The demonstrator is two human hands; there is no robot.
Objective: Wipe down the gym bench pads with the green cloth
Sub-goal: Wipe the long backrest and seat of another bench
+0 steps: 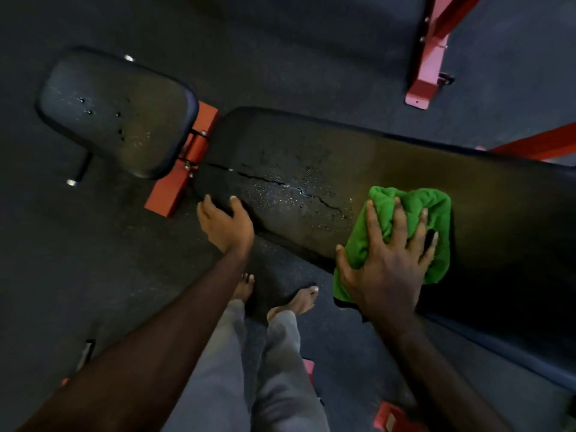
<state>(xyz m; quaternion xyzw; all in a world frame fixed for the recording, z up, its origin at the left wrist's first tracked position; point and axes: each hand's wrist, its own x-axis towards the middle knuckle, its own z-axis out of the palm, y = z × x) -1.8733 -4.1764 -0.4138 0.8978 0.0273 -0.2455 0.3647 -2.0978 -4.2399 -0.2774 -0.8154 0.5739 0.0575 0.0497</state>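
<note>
Gym: padded bench (311,169), rubber floor (93,244)

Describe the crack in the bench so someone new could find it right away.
Find the long back pad, the bigger of two black pads. The crack runs lengthwise from its end by the orange bracket toward the green cloth, a jagged line among shiny droplets.

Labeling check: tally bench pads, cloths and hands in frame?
Bench pads: 2, the seat pad and the long back pad
Green cloth: 1
Hands: 2, left hand, right hand
Total: 5
</note>
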